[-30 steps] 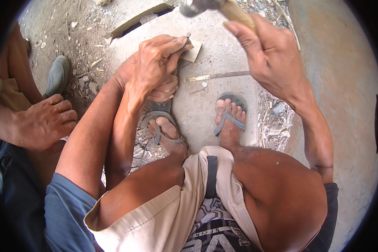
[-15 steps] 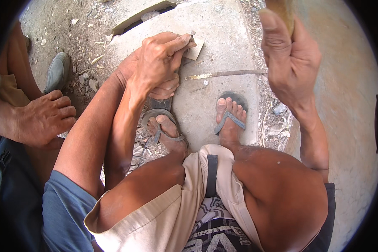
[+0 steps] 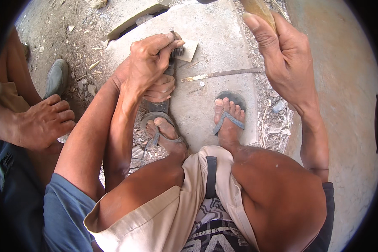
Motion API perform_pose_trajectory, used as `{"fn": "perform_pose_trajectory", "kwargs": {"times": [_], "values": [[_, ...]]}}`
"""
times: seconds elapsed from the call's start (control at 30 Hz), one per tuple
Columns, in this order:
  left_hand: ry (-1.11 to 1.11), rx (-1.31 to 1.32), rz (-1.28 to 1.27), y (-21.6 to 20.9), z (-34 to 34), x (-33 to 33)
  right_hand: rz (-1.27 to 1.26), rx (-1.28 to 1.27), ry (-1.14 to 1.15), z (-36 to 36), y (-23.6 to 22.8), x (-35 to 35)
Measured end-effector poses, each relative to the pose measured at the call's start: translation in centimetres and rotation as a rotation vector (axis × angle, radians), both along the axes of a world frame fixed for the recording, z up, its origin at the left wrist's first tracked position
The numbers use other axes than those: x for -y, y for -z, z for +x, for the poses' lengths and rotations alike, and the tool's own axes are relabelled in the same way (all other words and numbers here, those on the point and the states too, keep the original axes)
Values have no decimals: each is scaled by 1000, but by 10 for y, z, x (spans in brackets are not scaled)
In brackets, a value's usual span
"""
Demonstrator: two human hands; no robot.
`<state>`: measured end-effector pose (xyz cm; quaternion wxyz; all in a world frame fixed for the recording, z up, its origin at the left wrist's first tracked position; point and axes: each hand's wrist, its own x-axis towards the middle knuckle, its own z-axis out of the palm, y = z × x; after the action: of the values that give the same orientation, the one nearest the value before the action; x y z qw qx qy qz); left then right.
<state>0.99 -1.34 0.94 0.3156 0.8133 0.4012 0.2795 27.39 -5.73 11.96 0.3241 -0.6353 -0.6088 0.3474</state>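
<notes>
The narrow target is the main hazard here: the left hand [image 3: 149, 54] has its thumb and forefinger clamped on a metal pin [image 3: 171, 31], which stands near the edge of a pale square piece [image 3: 189, 51] on the concrete slab [image 3: 216, 42], with only the pin's small head clear of the skin. The right hand [image 3: 287, 63], fingers closed around the wooden handle of a hammer [image 3: 259, 11], is up and off to the right — the tool's head is nearly all cut off by the upper edge. A blow landing slightly to the near side could catch the thumb or knuckles; one striking the pin off-centre might tip it or send it skidding. What looks like another person's hand [image 3: 160, 89] grips a dark strip [image 3: 157, 107] just below, so a glancing blow could reach those fingers too — and if that grip slackened, the strip might shift. The bare toes of the left foot [image 3: 166, 128], in an open sandal, seem poorly protected against anything that slips.
</notes>
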Motion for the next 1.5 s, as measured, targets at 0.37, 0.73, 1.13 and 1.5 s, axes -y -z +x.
{"fn": "perform_pose_trajectory", "kwargs": {"times": [0.37,0.73,1.13,1.5], "values": [[61,-51,71,-1,3,0,-14,79,-95,1,27,6],[91,-51,84,5,2,-1,62,-35,0,-13,20,-2],[103,-98,93,-3,4,1,-12,-67,-48,5,26,1],[106,-86,79,-2,2,2,80,51,-105,-3,16,3]]}}
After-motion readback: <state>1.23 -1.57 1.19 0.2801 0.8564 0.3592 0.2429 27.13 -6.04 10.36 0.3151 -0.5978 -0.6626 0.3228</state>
